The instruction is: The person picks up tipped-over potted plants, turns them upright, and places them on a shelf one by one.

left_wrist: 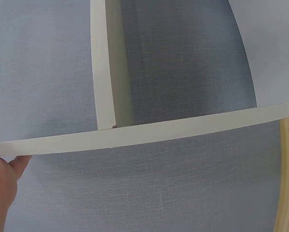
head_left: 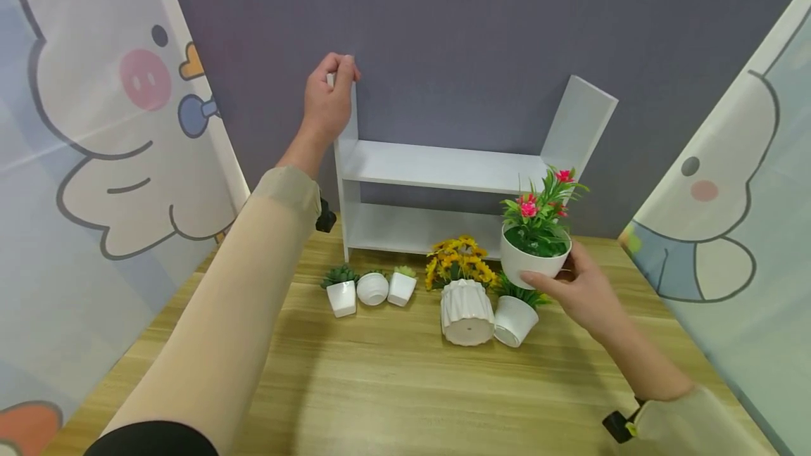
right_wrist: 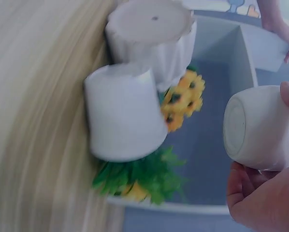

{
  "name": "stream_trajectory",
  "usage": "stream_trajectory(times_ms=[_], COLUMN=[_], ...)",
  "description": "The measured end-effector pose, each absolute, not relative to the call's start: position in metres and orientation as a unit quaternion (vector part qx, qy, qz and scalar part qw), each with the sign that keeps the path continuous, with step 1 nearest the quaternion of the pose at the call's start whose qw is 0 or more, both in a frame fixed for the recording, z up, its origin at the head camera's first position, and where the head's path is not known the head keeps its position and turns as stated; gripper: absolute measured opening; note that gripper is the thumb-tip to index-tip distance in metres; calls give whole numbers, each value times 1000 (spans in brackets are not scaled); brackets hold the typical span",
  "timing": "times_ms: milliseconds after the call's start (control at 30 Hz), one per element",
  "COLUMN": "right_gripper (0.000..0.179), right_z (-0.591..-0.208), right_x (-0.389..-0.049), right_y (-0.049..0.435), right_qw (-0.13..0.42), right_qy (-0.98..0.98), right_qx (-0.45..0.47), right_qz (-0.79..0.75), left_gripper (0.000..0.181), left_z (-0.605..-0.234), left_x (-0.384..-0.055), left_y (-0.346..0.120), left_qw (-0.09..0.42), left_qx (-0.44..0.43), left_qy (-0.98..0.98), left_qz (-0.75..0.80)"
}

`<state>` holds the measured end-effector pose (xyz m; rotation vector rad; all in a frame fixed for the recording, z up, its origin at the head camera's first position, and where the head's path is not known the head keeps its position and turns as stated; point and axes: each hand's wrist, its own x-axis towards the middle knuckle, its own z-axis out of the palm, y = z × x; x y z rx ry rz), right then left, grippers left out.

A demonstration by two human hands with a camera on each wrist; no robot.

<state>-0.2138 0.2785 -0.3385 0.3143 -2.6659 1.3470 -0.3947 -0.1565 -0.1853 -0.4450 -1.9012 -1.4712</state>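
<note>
My left hand (head_left: 328,98) grips the top end of the left side panel of a white two-tier shelf (head_left: 443,166). In the left wrist view, its thumb and fingers wrap the end of the panel's long edge (left_wrist: 183,133). A potted plant with pink-red flowers and green leaves, in a round white pot (head_left: 531,259), is held upright by my right hand (head_left: 589,290) in front of the shelf's right side. The right wrist view shows the fingers and thumb around the pot (right_wrist: 260,128), with its base facing the camera.
Before the shelf, a ribbed white pot of yellow flowers (head_left: 467,312) lies tipped beside a smaller white pot with green leaves (head_left: 514,321). Three small succulents, the middle one in a round pot (head_left: 372,289), lie to the left on the wooden table (head_left: 393,385). Cartoon-printed curtains flank both sides.
</note>
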Motion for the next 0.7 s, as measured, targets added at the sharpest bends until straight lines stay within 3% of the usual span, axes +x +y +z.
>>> stream_trajectory(times_ms=[700], right_gripper=[84], right_z=[-306], right_x=[-238], right_y=[203], right_qw=[45], right_qy=[-866], right_qx=[153], right_qz=[473], left_gripper=[29], left_z=[-184], left_x=[-393], left_y=[-147], left_qw=[341], left_qx=[-187], left_qy=[-719], left_qz=[-576])
